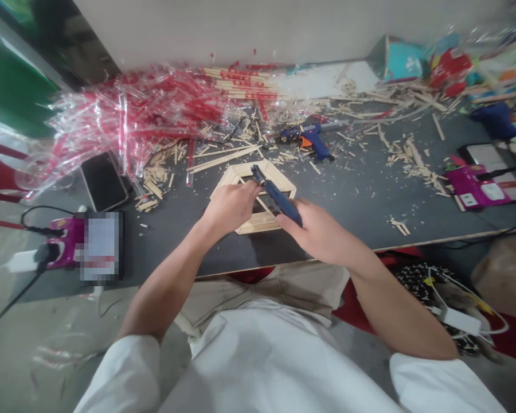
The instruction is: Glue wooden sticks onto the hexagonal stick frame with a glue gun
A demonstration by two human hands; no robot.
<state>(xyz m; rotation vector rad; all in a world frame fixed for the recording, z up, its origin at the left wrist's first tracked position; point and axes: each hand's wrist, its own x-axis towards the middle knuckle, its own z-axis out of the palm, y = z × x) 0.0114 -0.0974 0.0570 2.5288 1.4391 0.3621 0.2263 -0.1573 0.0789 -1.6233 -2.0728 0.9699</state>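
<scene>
No Readable Lettering

No word, brand or number is coming through legibly. White marks are showing on the turquoise tub (398, 60) at the back, too blurred to make out. Pale marks are showing on the red packet (449, 73) beside it, equally unclear. The right-hand purple box (459, 182) is bearing white patches, any print being too small to tell. Pixel blocks are masking the lit screen (101, 244) at left.
</scene>
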